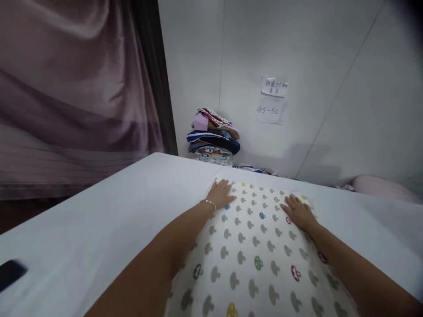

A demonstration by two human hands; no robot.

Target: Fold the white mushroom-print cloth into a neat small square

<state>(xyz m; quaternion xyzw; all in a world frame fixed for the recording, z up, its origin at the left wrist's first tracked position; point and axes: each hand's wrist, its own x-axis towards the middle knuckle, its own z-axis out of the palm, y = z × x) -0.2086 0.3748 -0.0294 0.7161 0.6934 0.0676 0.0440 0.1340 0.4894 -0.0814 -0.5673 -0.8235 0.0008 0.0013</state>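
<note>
A white cloth (pixel 254 240) printed with grey and a few coloured mushrooms lies spread on the white table, running from its far end toward me and out of the bottom of the view. My left hand (pixel 220 195) rests flat on the cloth's far left part, fingers spread, with a bracelet at the wrist. On the far right part lies my right hand (pixel 299 212), palm down with fingers apart. Neither hand grips the fabric; both press on its top surface. The cloth's near edge is out of view.
Behind the white table (pixel 109 229) a pile of folded fabrics (pixel 214 138) stands against the wall. Handwritten paper signs (pixel 272 99) hang on that wall. A dark flat object (pixel 11 274) lies at the left edge. Pink curtains (pixel 76 97) hang at left; a pink bundle (pixel 380 187) is at far right.
</note>
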